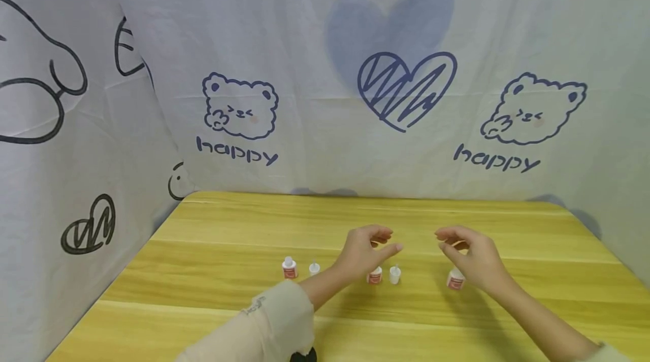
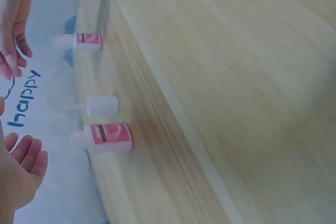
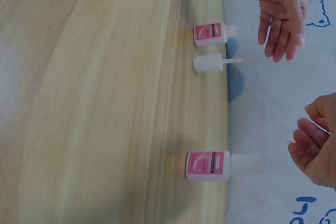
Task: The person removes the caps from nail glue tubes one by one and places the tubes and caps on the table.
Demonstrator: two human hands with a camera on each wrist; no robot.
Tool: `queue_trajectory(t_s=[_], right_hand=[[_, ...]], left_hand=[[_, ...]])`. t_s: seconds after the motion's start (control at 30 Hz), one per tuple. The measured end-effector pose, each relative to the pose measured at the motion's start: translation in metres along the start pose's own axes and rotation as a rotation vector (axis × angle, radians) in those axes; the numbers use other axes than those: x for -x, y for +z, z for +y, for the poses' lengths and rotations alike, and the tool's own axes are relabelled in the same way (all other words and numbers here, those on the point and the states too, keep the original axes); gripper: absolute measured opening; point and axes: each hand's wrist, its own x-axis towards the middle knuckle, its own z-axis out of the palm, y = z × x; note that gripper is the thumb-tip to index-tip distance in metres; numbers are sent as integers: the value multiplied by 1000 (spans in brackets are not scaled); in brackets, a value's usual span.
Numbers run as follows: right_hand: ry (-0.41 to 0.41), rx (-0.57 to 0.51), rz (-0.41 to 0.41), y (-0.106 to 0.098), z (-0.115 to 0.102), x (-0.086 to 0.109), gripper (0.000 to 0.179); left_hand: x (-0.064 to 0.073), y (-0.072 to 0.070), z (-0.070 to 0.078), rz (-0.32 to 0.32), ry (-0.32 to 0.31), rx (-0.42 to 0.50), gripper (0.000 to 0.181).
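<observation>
My left hand [image 1: 367, 250] hovers over the middle bottle, fingers loosely bent and holding nothing. That small white bottle [image 2: 110, 139] has a pink label and an uncapped neck. A white cap [image 3: 208, 62] stands beside it, its thin applicator stem pointing up. To the right, my right hand [image 1: 473, 254] hangs above another pink-labelled bottle [image 3: 207, 165], which has a white cap [image 3: 248, 164] on top. The fingers of this hand are also loosely curved with nothing between them. In the head view the hand partly covers the bottle's top.
Farther left stand a third pink-labelled bottle [image 1: 289, 269] and another stemmed white cap [image 1: 314, 268], partly behind the left forearm. All stand on a wood-grain table [image 1: 203, 317]. A printed cloth [image 1: 315, 170] hangs behind the table. A dark object [image 1: 303, 355] shows at the bottom edge.
</observation>
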Motion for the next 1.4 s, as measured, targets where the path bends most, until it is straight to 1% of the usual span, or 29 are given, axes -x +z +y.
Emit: queue_trajectory(t_s=[0.1,0.23,0.43,0.5,0.6,0.67,0.8,0.9,1.03,1.27,1.4], right_hand=[[-10,12,8,-1,7,3,14],[7,16,7,-3,17,6,14],[61,20,-9,-8,30,11,15],[81,16,-22,-8,34,13,16],[110,12,-47,-9,37,15,16],[128,7,-61,-9,39,16,17],[172,1,-88,-9,42,19,19],[200,-5,-103,-9,43,21,21],[236,-12,-125,-9,46,24,24],[248,-14,-121,-7,48,27,25],[257,-12,-130,-7,49,28,24]], left_hand=[[-2,4,5,-10,6,-1,36],[-4,9,12,-21,28,-16,36],[-6,17,24,-38,29,-28,36],[-6,21,27,-46,21,-19,37],[-6,28,29,-53,29,-16,36],[-6,32,30,-55,37,-14,35],[-4,41,32,-61,29,7,35],[0,47,32,-70,6,22,35],[7,55,31,-75,0,23,33],[17,72,26,-88,15,42,33],[19,80,22,-77,26,45,30]])
